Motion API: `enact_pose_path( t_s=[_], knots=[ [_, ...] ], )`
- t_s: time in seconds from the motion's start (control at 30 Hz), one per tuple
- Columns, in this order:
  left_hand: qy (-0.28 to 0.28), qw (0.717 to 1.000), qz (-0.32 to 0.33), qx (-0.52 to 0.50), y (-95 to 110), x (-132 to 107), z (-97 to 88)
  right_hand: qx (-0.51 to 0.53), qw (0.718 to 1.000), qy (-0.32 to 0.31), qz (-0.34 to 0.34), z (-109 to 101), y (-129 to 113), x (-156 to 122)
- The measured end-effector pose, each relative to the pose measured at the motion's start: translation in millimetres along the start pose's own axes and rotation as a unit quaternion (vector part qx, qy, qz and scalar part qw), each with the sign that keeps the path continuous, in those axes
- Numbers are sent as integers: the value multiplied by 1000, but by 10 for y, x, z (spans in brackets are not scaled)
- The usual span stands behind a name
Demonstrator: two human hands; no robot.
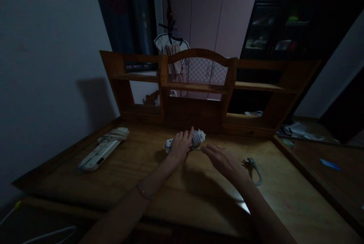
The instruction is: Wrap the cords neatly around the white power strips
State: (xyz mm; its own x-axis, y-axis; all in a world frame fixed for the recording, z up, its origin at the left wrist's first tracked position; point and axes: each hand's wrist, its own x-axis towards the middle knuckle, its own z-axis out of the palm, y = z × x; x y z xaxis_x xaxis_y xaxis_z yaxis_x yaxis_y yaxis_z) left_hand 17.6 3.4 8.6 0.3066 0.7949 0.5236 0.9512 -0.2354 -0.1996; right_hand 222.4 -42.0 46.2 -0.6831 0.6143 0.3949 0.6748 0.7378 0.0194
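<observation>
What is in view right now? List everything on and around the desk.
wrapped strip: 1, white, desk centre by the hutch, cord wound round it
plug: 1, grey, on a loose cord end, desk, right of the right hand
spare strip: 1, white, desk left, cord bundled at its far end
desk: 1, brown wood
hutch: 1, brown wood, back of desk
papers: a few, white, surface to the right
scrap: 1, blue, same right surface
wardrobe: 1, pink, behind hutch
clothes: hanging, white and pink, behind hutch
left hand: 1, gripping the wrapped strip
right hand: 1, open, just right of that strip
</observation>
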Motion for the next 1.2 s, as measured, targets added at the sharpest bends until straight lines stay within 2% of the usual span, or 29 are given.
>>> enact_pose_path(
  t_s=[0.1,0.17,0.27,0.37,0.43,0.53,0.67,0.73,0.8,0.87,0.97,1.1,1.2],
  knots=[
    [1,999,51,-18,81,-3,-20,76,996,25,45,-1,133,-23],
    [6,998,50,-34,86,3,-26,117,989,37,87,21,276,-52],
    [25,998,-37,-53,2,42,-35,111,981,19,157,97,493,-111],
    [54,985,-159,-46,-179,96,-38,39,982,-21,182,179,552,-147],
    [60,975,-213,-31,-329,111,-20,-25,984,-30,174,181,457,-136],
    [35,965,-260,-14,-535,87,51,-100,985,-15,141,79,183,-75],
    [1,967,-255,-5,-642,44,164,-105,993,45,14,-84,-93,-14],
    [-12,973,-232,-9,-600,46,187,-75,990,112,-30,-124,-97,-11],
    [-17,982,-190,-17,-504,58,175,-47,980,189,-37,-150,-22,-23],
    [-12,991,-127,-30,-372,69,132,-33,964,261,-22,-178,91,-49],
    [-2,998,1,-65,-150,70,34,-13,940,341,7,-232,233,-102],
    [-15,975,187,-117,116,43,-86,38,920,389,29,-286,283,-147],
    [0,953,266,-144,279,4,-137,71,910,405,50,-309,276,-147]
  ],
)
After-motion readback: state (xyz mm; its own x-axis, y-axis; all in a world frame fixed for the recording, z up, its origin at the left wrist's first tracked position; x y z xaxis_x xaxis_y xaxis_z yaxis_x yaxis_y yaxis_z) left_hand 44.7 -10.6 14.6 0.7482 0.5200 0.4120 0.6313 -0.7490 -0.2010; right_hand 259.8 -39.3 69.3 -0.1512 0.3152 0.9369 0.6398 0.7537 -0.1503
